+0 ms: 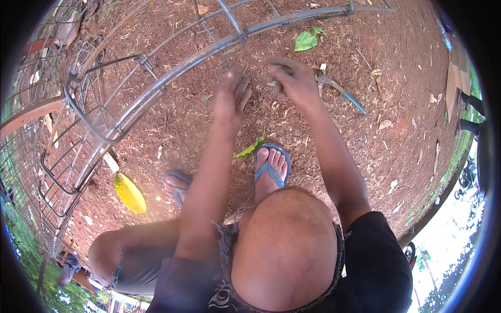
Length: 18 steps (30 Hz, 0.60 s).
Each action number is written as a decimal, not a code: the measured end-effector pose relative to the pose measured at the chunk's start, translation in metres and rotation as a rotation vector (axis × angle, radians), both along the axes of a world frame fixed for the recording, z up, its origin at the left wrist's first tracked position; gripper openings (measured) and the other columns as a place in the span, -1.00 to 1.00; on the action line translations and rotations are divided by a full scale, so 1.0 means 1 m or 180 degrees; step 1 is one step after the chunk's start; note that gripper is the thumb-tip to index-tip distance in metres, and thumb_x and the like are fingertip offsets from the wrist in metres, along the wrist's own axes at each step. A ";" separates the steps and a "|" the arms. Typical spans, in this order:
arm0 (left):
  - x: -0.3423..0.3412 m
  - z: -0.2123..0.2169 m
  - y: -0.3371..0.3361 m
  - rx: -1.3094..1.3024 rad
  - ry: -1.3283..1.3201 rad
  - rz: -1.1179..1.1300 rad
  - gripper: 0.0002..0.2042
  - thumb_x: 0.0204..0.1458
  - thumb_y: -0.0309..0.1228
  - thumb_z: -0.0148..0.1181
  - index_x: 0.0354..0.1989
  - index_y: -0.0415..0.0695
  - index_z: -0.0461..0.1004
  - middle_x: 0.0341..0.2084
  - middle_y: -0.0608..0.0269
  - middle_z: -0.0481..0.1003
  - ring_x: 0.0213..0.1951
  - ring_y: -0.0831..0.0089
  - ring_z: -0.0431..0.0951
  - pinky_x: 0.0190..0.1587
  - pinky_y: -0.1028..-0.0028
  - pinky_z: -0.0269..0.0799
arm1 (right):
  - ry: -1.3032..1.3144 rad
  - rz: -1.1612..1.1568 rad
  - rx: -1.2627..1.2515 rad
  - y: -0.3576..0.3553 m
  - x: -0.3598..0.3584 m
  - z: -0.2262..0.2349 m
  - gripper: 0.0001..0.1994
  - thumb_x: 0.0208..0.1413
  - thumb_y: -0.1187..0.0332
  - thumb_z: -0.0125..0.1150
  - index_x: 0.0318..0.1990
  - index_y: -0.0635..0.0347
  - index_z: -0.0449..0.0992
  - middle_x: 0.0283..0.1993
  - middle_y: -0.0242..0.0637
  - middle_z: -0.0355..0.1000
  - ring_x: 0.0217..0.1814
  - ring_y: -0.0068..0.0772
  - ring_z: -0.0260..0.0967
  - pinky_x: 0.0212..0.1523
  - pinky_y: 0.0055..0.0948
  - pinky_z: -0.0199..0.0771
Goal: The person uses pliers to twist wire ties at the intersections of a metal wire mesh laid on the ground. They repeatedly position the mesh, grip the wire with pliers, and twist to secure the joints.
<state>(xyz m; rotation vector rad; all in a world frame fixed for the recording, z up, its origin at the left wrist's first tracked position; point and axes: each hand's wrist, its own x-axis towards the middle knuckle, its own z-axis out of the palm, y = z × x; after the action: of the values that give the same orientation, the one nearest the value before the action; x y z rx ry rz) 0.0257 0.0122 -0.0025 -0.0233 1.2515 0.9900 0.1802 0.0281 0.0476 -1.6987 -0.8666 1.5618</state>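
Both hands are raised over the brown soil, a short gap between them. My left hand (229, 99) has its fingers bent around faint dark strands, too blurred to name. To its right, my right hand (292, 81) is curled, thumb and fingers drawn together; whatever lies in them is hidden. On the ground just beyond the right hand lies a plier-like metal tool with a blue handle (355, 102). In front of the hands and to the left curves a frame of bent metal rods (193, 67), with crossing bars tied to it.
A wire mesh (36, 193) stands along the left side. A yellow leaf (129, 193) and green leaves (306, 41) lie on the soil. My sandalled foot (271, 164) rests below the hands. Cardboard (457, 83) lies at the right edge.
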 end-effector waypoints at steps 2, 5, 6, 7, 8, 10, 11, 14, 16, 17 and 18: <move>-0.006 0.030 -0.012 -0.0077 0.1020 -0.0024 -0.49 0.15 -0.34 0.06 0.24 -0.25 0.12 0.03 -0.01 0.35 -0.04 0.26 0.44 0.03 0.38 0.42 | -0.0263 -0.0425 -0.0207 -0.025 0.033 -0.013 -0.75 0.14 0.44 0.11 -0.04 0.31 0.48 -0.43 -0.28 0.49 -0.62 -0.64 0.29 -0.69 -0.65 0.22; -0.020 0.023 -0.009 0.0772 0.2891 -0.0243 -0.53 0.10 -0.36 0.15 0.16 -0.26 0.25 -0.07 0.02 0.41 -0.08 0.31 0.47 0.00 0.38 0.43 | -0.0384 -0.0423 -0.0597 -0.054 0.040 -0.022 -0.75 0.12 0.46 0.13 -0.05 0.33 0.47 -0.37 -0.27 0.50 -0.56 -0.64 0.32 -0.60 -0.67 0.29; -0.022 0.018 -0.002 0.1245 0.3563 -0.0325 -0.55 0.08 -0.36 0.19 0.12 -0.27 0.31 -0.11 0.03 0.44 -0.10 0.34 0.48 -0.01 0.37 0.44 | -0.0701 -0.0345 -0.0225 -0.062 0.043 -0.036 -0.75 0.09 0.43 0.16 -0.08 0.32 0.50 -0.38 -0.27 0.52 -0.53 -0.62 0.36 -0.55 -0.63 0.33; -0.025 0.017 0.004 0.1002 0.3307 -0.0533 -0.60 0.08 -0.37 0.18 0.07 -0.28 0.35 -0.15 0.06 0.46 -0.14 0.35 0.50 -0.05 0.37 0.47 | -0.0986 -0.0263 0.0143 -0.074 0.043 -0.057 -0.75 0.06 0.40 0.19 -0.12 0.31 0.52 -0.38 -0.27 0.53 -0.49 -0.59 0.39 -0.51 -0.59 0.38; -0.022 0.012 0.011 0.0776 0.2997 -0.0754 -0.65 0.09 -0.38 0.17 0.02 -0.28 0.39 -0.19 0.08 0.48 -0.17 0.37 0.52 -0.08 0.37 0.49 | -0.1315 -0.0209 0.0509 -0.078 0.046 -0.060 -0.75 0.03 0.36 0.22 -0.15 0.30 0.54 -0.38 -0.27 0.54 -0.46 -0.57 0.43 -0.47 -0.55 0.43; -0.020 -0.002 0.017 0.0541 0.2579 -0.0888 -0.73 0.10 -0.41 0.15 -0.06 -0.29 0.46 -0.25 0.11 0.51 -0.23 0.39 0.54 -0.16 0.39 0.53 | -0.1516 -0.0352 0.0411 -0.085 0.059 -0.061 -0.75 0.01 0.36 0.22 -0.16 0.29 0.55 -0.37 -0.25 0.54 -0.42 -0.54 0.45 -0.38 -0.51 0.45; -0.022 -0.023 0.011 0.0528 0.2467 -0.0807 -0.76 0.11 -0.44 0.14 -0.09 -0.29 0.47 -0.27 0.12 0.52 -0.27 0.40 0.55 -0.19 0.41 0.55 | -0.1615 -0.0420 0.0361 -0.086 0.064 -0.059 -0.75 0.00 0.36 0.22 -0.17 0.29 0.55 -0.36 -0.25 0.55 -0.41 -0.53 0.46 -0.34 -0.48 0.47; -0.011 -0.025 -0.001 0.0370 0.1710 -0.0523 -0.80 0.11 -0.48 0.13 -0.12 -0.29 0.49 -0.27 0.12 0.53 -0.31 0.42 0.56 -0.27 0.47 0.57 | -0.1444 -0.0501 0.0335 -0.094 0.081 -0.062 -0.75 -0.02 0.36 0.21 -0.16 0.22 0.56 -0.35 -0.24 0.55 -0.41 -0.53 0.46 -0.33 -0.50 0.46; 0.002 -0.019 -0.008 0.0275 0.1199 -0.0405 -0.79 0.10 -0.49 0.14 -0.11 -0.29 0.48 -0.27 0.12 0.53 -0.32 0.42 0.57 -0.29 0.49 0.58 | -0.1770 -0.0393 0.0152 -0.094 0.088 -0.055 -0.74 -0.02 0.35 0.21 -0.15 0.18 0.57 -0.37 -0.25 0.55 -0.40 -0.49 0.48 -0.31 -0.46 0.47; 0.008 -0.020 -0.013 0.0249 0.1019 -0.0398 -0.78 0.10 -0.48 0.15 -0.10 -0.30 0.48 -0.27 0.12 0.53 -0.33 0.42 0.57 -0.30 0.49 0.57 | -0.1906 -0.0329 0.0068 -0.094 0.089 -0.051 -0.74 -0.03 0.34 0.20 -0.15 0.16 0.57 -0.39 -0.25 0.55 -0.40 -0.47 0.48 -0.30 -0.44 0.48; 0.017 -0.018 -0.016 0.0209 0.0827 -0.0395 -0.76 0.09 -0.47 0.17 -0.09 -0.30 0.47 -0.28 0.12 0.54 -0.34 0.42 0.57 -0.31 0.49 0.57 | -0.2168 -0.0299 0.0046 -0.094 0.091 -0.050 -0.73 -0.02 0.33 0.20 -0.13 0.14 0.56 -0.36 -0.24 0.54 -0.38 -0.42 0.49 -0.29 -0.41 0.49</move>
<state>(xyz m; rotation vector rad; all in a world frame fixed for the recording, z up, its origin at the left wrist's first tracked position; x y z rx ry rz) 0.0426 -0.0035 -0.0210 0.2381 1.4379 0.9465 0.2714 -0.0664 -0.0019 -2.2636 -1.0911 0.9006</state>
